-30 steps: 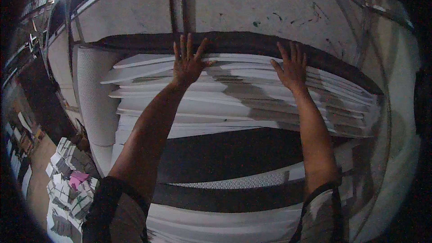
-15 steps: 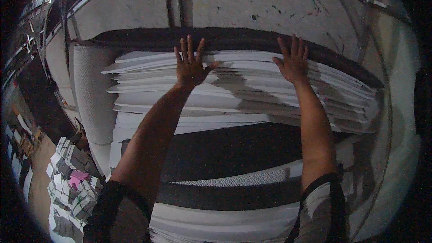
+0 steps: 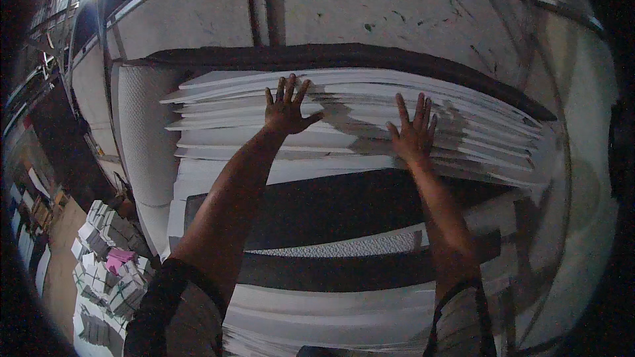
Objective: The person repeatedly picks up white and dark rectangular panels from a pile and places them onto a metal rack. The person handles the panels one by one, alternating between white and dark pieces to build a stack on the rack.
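Both my arms reach forward over a tall stack of white foam sheets (image 3: 228, 116), whose edges face me in uneven layers. My left hand (image 3: 286, 111), fingers spread, is at the upper sheets left of the middle and holds nothing. To its right and slightly lower, my right hand (image 3: 414, 133) is also spread over the sheet edges, holding nothing. Whether the palms press on the sheets cannot be made out. A dark sheet (image 3: 370, 56) lies along the top of the stack. Lower down, a wide black sheet (image 3: 331, 215) sits between the white layers.
A textured white roll or panel (image 3: 149, 139) stands at the stack's left end. Tied bundles of white pieces (image 3: 109, 284) with a pink piece (image 3: 119, 259) lie on the floor at lower left. A grey wall (image 3: 383, 3) rises behind, and a pale curved surface (image 3: 585, 132) stands at right.
Both hands have come down from the dark top sheet onto the level of the white edges. My right hand has also shifted left, and both stay spread.
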`<state>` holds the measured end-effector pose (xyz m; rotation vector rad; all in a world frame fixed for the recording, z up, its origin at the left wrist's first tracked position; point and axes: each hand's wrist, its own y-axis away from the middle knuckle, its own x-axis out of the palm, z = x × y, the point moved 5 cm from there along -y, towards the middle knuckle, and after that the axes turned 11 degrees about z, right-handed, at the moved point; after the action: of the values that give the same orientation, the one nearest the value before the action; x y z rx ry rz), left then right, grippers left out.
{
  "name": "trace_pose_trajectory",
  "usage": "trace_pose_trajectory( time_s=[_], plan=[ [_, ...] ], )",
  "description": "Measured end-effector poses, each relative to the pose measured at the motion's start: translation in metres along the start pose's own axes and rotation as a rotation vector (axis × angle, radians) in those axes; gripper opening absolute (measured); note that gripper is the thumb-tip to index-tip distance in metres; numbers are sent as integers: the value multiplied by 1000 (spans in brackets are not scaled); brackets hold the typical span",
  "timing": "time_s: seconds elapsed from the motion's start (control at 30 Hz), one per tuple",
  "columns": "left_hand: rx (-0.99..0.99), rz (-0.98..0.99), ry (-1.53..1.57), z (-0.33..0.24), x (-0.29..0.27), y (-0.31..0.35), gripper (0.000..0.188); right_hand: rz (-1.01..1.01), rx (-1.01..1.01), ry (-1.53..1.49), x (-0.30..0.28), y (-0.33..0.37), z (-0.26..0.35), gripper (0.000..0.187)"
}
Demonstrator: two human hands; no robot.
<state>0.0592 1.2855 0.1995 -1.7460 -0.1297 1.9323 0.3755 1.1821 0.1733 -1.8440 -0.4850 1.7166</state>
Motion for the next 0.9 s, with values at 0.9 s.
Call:
trace_pose_trajectory(
  time_s=[0.9],
  plan=[
    [93, 112, 871, -79, 32, 386, 84, 213, 23, -333, -134, 306, 154, 76]
  ],
)
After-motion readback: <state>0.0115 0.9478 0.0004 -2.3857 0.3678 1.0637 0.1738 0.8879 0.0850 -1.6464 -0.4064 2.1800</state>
